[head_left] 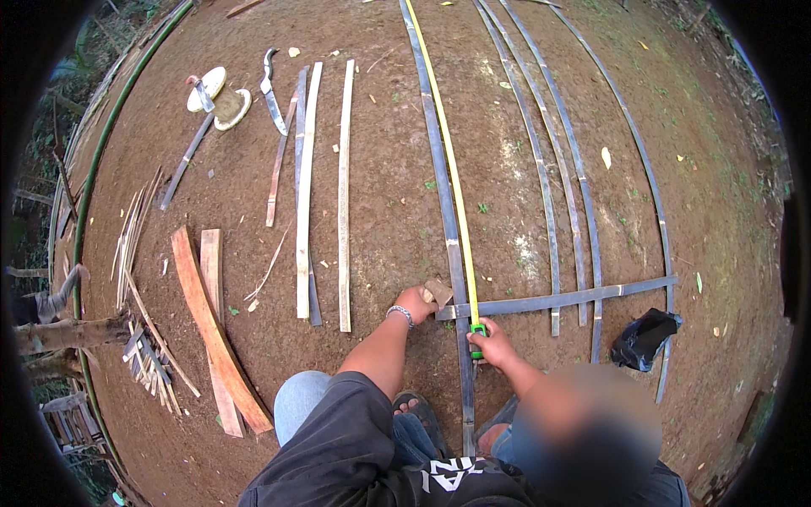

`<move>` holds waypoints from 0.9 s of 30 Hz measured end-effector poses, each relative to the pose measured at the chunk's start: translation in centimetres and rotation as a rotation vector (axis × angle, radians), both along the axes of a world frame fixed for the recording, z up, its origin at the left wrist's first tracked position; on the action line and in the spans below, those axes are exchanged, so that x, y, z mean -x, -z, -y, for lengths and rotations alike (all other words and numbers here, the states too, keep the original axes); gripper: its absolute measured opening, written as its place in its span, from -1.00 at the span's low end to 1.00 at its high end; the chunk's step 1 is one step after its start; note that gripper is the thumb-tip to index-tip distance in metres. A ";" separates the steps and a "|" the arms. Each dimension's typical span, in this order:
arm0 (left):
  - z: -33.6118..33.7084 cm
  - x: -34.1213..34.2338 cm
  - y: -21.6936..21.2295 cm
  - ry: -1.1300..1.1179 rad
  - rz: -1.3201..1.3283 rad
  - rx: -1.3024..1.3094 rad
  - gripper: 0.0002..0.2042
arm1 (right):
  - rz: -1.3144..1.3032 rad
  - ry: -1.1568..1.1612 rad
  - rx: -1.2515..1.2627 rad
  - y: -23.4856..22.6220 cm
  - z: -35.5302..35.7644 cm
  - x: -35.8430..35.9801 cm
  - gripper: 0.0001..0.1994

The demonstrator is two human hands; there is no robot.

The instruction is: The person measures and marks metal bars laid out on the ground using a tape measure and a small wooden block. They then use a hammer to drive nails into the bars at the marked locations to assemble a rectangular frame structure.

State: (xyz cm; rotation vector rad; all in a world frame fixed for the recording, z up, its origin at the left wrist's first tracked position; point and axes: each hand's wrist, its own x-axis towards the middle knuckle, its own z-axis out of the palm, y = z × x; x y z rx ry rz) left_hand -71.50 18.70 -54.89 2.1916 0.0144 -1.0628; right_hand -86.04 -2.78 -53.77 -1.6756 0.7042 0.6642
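- On my head view I see the left hand [414, 306] curled, with its fingers closed on a small brown block [441, 292], just beside the left end of the dark crosswise strip [574, 297]
- I see the right hand [498, 345] bent around the right side of a green tape measure [478, 340], clamped on its case, the palm turned out of my sight
- I have the two hands a little apart, with the long dark strip [433, 135] passing between them; neither touches the other
- I can follow the yellow tape [456, 182] from the top of the case up to the far edge of my view, just right of the long dark strip
- I make out the dark crosswise strip lying over the long dark strip near both hands and reaching right across the other dark strips [545, 177]
- Right of the right hand, well apart, I see a black plastic bag [646, 340] on the bare ground [389, 211]
- To the left I find pale strips [345, 194], a knife [270, 95] and a curved reddish board [211, 325], clear of the left hand
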 end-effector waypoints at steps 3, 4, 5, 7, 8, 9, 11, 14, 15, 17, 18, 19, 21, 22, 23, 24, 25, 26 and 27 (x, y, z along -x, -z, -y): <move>0.7 0.0 0.4 -0.011 0.009 0.036 -0.54 | 0.070 -0.023 0.029 1.5 0.6 0.6 -0.34; 0.8 0.0 1.2 -0.013 0.024 0.059 -0.55 | 0.111 -0.042 0.046 2.5 1.2 1.0 -0.34; 0.0 0.2 2.4 -0.026 0.036 0.063 -0.55 | 0.062 -0.024 0.021 2.0 0.7 0.7 -0.34; -1.5 0.5 4.1 -0.049 0.038 0.108 -0.56 | -0.030 0.012 -0.023 -1.2 -0.7 -0.6 -0.34; -1.3 0.4 4.1 -0.053 0.037 0.140 -0.56 | -0.043 0.013 -0.020 -2.1 -0.8 -0.9 -0.34; -1.3 0.4 4.0 -0.039 0.035 0.116 -0.56 | -0.055 0.013 -0.020 -2.9 -0.8 -1.1 -0.34; -0.8 0.3 3.4 -0.009 0.032 0.070 -0.57 | -0.027 0.021 0.002 -2.8 -0.6 -0.9 -0.34; 0.1 0.3 1.7 -0.030 0.000 0.097 -0.57 | -0.002 -0.010 0.056 -2.0 0.2 -0.4 -0.35; 0.2 0.3 1.1 -0.030 0.008 0.104 -0.56 | -0.021 -0.006 0.044 -1.9 0.3 -0.3 -0.35; 0.0 0.4 0.1 -0.032 0.028 0.115 -0.56 | -0.053 -0.004 0.015 -1.7 0.2 -0.4 -0.36; -0.4 0.4 0.3 -0.042 0.018 0.124 -0.56 | -0.049 0.000 0.008 -1.7 -0.1 -0.5 -0.36; -0.8 0.4 0.8 -0.051 0.007 0.133 -0.56 | -0.044 0.004 0.002 -1.6 -0.3 -0.5 -0.36; -0.6 0.3 0.5 -0.049 0.008 0.138 -0.56 | -0.038 0.010 -0.010 -0.7 -0.2 -0.2 -0.37; -0.5 0.3 0.3 -0.041 0.021 0.129 -0.56 | -0.036 0.008 -0.020 -0.2 -0.1 -0.1 -0.37; -0.3 0.3 0.0 -0.033 0.030 0.121 -0.56 | -0.038 0.007 -0.029 -0.1 0.0 0.0 -0.37; -0.1 0.3 -0.3 -0.026 0.026 0.108 -0.57 | -0.036 0.012 -0.027 0.0 0.1 0.1 -0.37; 0.2 0.2 -0.6 -0.017 0.022 0.095 -0.57 | -0.033 0.018 -0.024 0.1 0.2 0.2 -0.38; 0.3 0.1 -0.9 -0.012 0.022 0.079 -0.57 | -0.027 0.021 -0.024 -0.2 0.1 0.1 -0.38; -0.5 0.0 -0.2 -0.026 0.038 0.076 -0.57 | -0.039 0.012 -0.044 -1.1 -0.4 -0.4 -0.38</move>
